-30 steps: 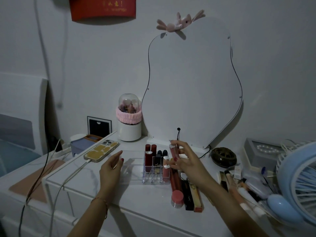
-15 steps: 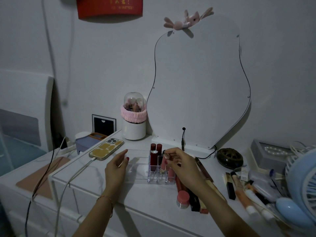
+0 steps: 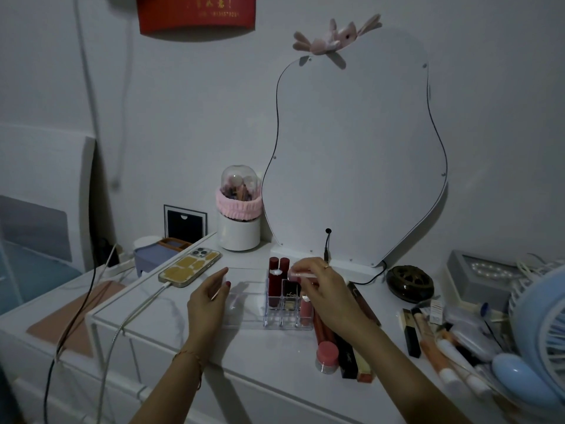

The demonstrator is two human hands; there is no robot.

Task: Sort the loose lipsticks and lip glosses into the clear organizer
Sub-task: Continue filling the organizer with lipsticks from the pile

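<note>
The clear organizer [image 3: 244, 304] stands on the white dresser top in front of the mirror. Dark red lipsticks [image 3: 274, 286] stand upright in its right-hand slots, and a pink gloss [image 3: 305, 312] sits in the front right slot. My right hand [image 3: 327, 292] pinches a pink lip gloss tube [image 3: 301, 273], held sideways just above the back right slots. With relaxed fingers, my left hand [image 3: 211, 301] touches the organizer's left end. Several loose lipsticks [image 3: 347, 358] and a pink-capped pot [image 3: 327, 356] lie to the front right, under my right forearm.
A phone [image 3: 189, 267] on a cable lies left of the organizer. A brush holder [image 3: 240, 224] and the mirror [image 3: 354, 166] stand behind. Right of the mirror sit a dark round dish [image 3: 409, 283], a heap of cosmetics [image 3: 443, 341] and a blue fan [image 3: 541, 338].
My right hand came down from above the organizer with the pink gloss and now holds it sideways over the back slots. My left hand stayed at the organizer's left end.
</note>
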